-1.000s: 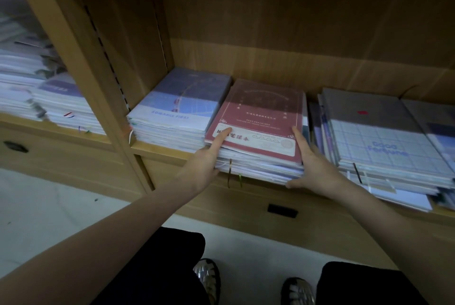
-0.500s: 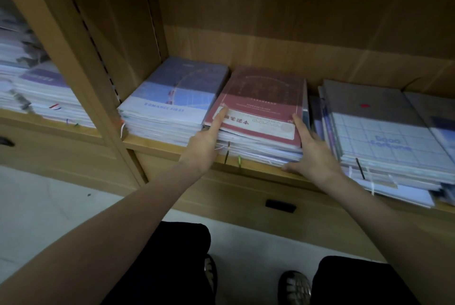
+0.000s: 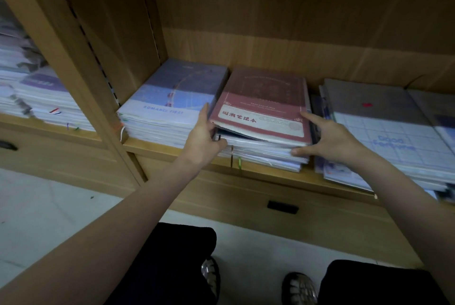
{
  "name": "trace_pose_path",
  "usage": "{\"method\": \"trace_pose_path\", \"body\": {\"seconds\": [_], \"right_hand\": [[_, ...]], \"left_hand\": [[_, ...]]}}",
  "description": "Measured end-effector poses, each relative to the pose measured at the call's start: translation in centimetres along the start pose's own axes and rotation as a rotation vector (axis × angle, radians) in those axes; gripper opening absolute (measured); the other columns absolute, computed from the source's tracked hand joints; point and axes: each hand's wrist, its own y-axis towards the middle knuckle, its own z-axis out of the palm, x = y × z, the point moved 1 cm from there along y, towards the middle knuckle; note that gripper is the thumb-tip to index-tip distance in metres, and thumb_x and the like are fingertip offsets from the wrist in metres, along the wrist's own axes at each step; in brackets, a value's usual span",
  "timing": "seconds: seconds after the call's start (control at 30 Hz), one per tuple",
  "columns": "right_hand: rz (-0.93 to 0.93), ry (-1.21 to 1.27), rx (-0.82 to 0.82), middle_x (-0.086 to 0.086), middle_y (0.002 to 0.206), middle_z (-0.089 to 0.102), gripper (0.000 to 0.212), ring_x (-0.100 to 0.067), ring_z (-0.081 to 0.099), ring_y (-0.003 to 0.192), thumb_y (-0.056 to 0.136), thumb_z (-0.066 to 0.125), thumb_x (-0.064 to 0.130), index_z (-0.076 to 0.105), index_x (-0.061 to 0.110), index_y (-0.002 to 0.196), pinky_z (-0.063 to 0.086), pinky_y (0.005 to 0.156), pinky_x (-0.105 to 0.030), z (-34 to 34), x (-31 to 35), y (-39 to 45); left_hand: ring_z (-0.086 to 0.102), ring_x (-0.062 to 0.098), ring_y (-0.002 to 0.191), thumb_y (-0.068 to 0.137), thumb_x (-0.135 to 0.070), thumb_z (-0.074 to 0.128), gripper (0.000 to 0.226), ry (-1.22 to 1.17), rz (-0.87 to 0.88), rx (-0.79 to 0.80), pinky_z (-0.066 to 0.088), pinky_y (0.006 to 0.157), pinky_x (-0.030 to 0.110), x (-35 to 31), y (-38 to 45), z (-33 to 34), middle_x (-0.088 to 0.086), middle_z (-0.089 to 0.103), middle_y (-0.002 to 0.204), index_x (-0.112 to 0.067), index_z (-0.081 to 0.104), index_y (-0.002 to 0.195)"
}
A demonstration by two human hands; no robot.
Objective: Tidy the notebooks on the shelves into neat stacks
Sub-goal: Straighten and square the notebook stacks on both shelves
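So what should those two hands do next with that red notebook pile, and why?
Probably press the lifted red notebook flat and nudge the pile square. The left hand holds its raised near corner, the right hand braces the other side, and lower notebooks jut forward unevenly.

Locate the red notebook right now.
Head view, centre: red notebook tops the middle stack, between the blue stack and grid-cover stack, flanked by both hands.

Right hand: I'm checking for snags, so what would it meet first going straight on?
Likely the right edge of the red-topped stack, which the right hand already touches; depth is unclear.
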Motion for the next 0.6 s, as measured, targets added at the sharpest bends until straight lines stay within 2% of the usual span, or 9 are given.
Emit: {"method": "trace_pose_path", "body": {"seconds": [0.07, 0.13, 0.27, 0.33, 0.43, 0.5, 0.6], "right_hand": [[0.002, -0.007, 0.049, -0.002, 0.148, 0.036, 0.096, -0.02, 0.036, 0.132, 0.073, 0.078, 0.026, 0.018, 0.022, 0.149, 0.032, 0.102, -0.026, -0.1, 0.0, -0.1], [0.007, -0.014, 0.076, -0.004, 0.145, 0.037, 0.096, -0.02, 0.039, 0.129, 0.073, 0.077, 0.029, 0.018, 0.02, 0.149, 0.033, 0.099, -0.024, 0.2, 0.2, -0.2], [0.038, 0.015, -0.006, -0.004, 0.141, 0.043, 0.089, -0.021, 0.042, 0.127, 0.075, 0.076, 0.029, 0.024, 0.019, 0.148, 0.035, 0.097, -0.024, 0.2, 0.4, -0.2], [0.034, 0.044, -0.006, -0.004, 0.139, 0.045, 0.087, -0.021, 0.043, 0.125, 0.076, 0.075, 0.027, 0.026, 0.018, 0.147, 0.035, 0.093, -0.022, 0.0, 0.3, -0.3], [0.033, 0.077, 0.03, 0.0, 0.13, 0.047, 0.085, -0.017, 0.045, 0.118, 0.077, 0.075, 0.025, 0.025, 0.02, 0.146, 0.032, 0.086, -0.018, -0.3, 0.4, -0.3], [0.051, 0.119, 0.063, 0.005, 0.125, 0.046, 0.089, -0.013, 0.045, 0.111, 0.076, 0.076, 0.022, 0.023, 0.022, 0.147, 0.034, 0.09, -0.019, -0.1, 0.4, -0.1], [0.071, 0.148, 0.05, 0.003, 0.135, 0.045, 0.101, -0.018, 0.046, 0.12, 0.069, 0.081, 0.024, 0.019, 0.024, 0.148, 0.041, 0.102, -0.032, 0.8, 0.2, 0.3]], "left_hand": [[0.057, 0.018, 0.113, 0.082, 0.009, 0.06, 0.076, 0.105, 0.013, 0.03, 0.045, 0.1, 0.036, 0.6, 0.2, -0.4, 0.005, 0.061, 0.121, -0.018, 0.027, 0.145], [0.057, 0.021, 0.113, 0.08, 0.007, 0.062, 0.074, 0.161, 0.007, 0.057, 0.045, 0.1, 0.043, 1.0, 0.4, -0.9, 0.006, 0.06, 0.123, -0.017, 0.032, 0.144], [0.057, 0.022, 0.113, 0.079, 0.008, 0.061, 0.075, 0.22, 0.052, 0.079, 0.046, 0.1, 0.041, 1.1, 0.6, -0.7, 0.006, 0.061, 0.123, -0.022, 0.034, 0.143], [0.059, 0.019, 0.11, 0.08, 0.006, 0.062, 0.073, 0.277, 0.061, 0.067, 0.047, 0.098, 0.035, 1.0, 0.8, -0.6, 0.004, 0.062, 0.121, -0.02, 0.036, 0.143], [0.058, 0.021, 0.112, 0.079, 0.007, 0.061, 0.076, 0.301, 0.056, 0.076, 0.047, 0.098, 0.039, 1.0, 1.1, -0.6, 0.005, 0.062, 0.122, -0.02, 0.034, 0.144], [0.057, 0.022, 0.113, 0.081, 0.007, 0.061, 0.077, 0.316, 0.046, 0.089, 0.047, 0.098, 0.041, 1.1, 1.2, -0.7, 0.005, 0.061, 0.124, -0.022, 0.03, 0.145], [0.054, 0.023, 0.117, 0.083, 0.006, 0.06, 0.078, 0.321, 0.03, 0.123, 0.044, 0.101, 0.042, 0.9, 1.4, -1.0, 0.005, 0.058, 0.128, -0.023, 0.026, 0.147]]}}
